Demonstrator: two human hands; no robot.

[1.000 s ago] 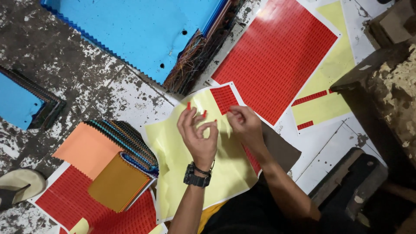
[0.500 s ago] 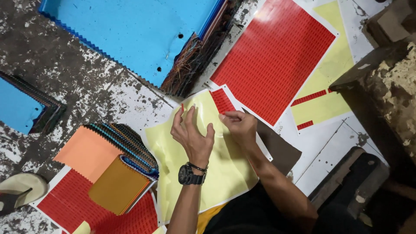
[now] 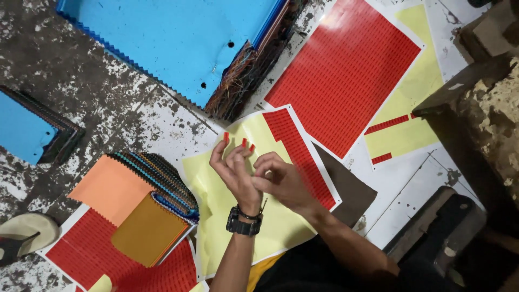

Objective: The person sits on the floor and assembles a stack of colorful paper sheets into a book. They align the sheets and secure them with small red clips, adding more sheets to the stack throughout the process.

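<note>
— Scuffed, paint-flecked floor (image 3: 97, 108); blue fabric stack (image 3: 178, 38) upper left, full red sticker sheet (image 3: 343, 70) upper right.

— Left hand (image 3: 235, 173) at centre frame?

— Raised, fingers spread, small red stickers (image 3: 244, 143) stuck on fingertips. Right hand (image 3: 281, 181) touching it, loosely curled; grip unclear. Both above yellow backing sheet (image 3: 216, 184), centre.

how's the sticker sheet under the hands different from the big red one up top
The sheet under the hands is mostly peeled: bare yellow backing, with red stickers only in a strip at its upper right. The big sheet is almost fully covered in red.

The first is partly hidden by the left hand and right hand; the second lies uncovered.

Both are white-edged sheets of small red stickers, lying tilted on the worn table.
</note>
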